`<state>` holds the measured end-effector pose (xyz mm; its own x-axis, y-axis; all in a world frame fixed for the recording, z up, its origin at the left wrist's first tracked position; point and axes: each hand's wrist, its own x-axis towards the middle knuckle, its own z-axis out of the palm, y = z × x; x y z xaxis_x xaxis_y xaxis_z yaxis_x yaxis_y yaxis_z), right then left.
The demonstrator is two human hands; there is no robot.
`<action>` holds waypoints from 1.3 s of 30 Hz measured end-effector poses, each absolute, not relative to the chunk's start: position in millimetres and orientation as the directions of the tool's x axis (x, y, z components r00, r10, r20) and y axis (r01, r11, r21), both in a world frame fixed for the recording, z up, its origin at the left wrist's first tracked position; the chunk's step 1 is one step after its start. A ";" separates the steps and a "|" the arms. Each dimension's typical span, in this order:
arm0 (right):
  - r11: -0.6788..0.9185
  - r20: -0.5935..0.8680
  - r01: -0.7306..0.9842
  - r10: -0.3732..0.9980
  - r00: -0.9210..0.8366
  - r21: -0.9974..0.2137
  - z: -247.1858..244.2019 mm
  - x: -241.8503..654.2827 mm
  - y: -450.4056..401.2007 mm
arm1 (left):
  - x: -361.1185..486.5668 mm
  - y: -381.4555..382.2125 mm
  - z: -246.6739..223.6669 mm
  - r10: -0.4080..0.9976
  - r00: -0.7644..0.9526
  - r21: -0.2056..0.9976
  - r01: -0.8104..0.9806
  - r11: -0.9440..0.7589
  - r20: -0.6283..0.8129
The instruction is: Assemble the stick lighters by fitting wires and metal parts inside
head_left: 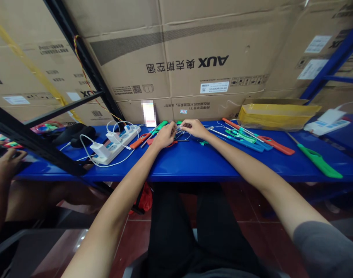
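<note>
Both of my hands meet over the far middle of the blue table (193, 166). My left hand (166, 135) has its fingers bent together, and my right hand (191, 128) pinches close beside it. Something small with thin wires lies between the fingertips, too small to make out. Green and orange long-necked lighters lie left of my left hand, the orange one (136, 143) nearest. To the right of my right hand are several blue, green and orange lighters, among them an orange one (276, 145). A green lighter (319, 160) lies farther right.
White power strips with chargers (106, 154) stand at the left; another (327, 124) is at the right. A yellow-taped box (277, 116) and a lit phone (149, 114) stand at the back. A black frame post (89, 61) rises at left, near another person's hand (8, 162).
</note>
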<state>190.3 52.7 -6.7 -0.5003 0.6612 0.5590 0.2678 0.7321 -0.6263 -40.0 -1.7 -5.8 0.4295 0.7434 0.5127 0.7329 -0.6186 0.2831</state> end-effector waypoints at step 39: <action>0.475 0.338 0.047 0.689 -0.641 -0.879 -3.2 199.4 56.5 | -39.9 -6.0 -2.7 0.782 0.440 0.251 0.776 -0.579 0.441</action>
<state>199.4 56.5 -3.2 -0.6413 0.6889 0.3379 0.0473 0.4750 -0.8787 -39.9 -6.0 -2.7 0.4403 0.7820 0.4411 0.7761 -0.5785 0.2508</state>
